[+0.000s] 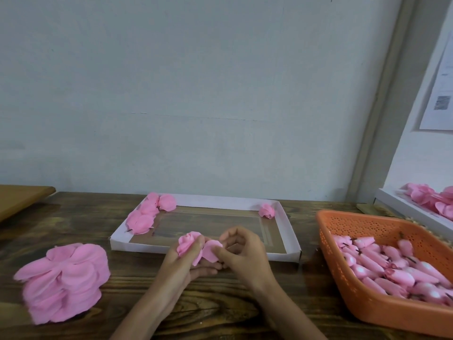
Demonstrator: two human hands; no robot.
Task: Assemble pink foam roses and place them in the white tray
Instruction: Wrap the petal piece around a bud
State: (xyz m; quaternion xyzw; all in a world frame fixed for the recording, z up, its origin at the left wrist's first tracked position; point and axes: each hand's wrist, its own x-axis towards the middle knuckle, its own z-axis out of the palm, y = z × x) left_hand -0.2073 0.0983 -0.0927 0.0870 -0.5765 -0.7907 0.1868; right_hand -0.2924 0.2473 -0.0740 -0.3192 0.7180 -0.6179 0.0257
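Desk (pixel 220 303), near edge: loose petal stack (pixel 63 280) at left, apart from the work. Just above the desk, the left hand (pixel 181 263) grips the part-built rose (pixel 188 241) around its base; the right hand (pixel 242 251) pinches an outer petal (pixel 210 250) against it. Recommended: hold the bud steady and wrap the petal snug and even, without creasing the soft foam. Beyond, the white tray (pixel 220 202) holds finished roses (pixel 144 217) along its left side.
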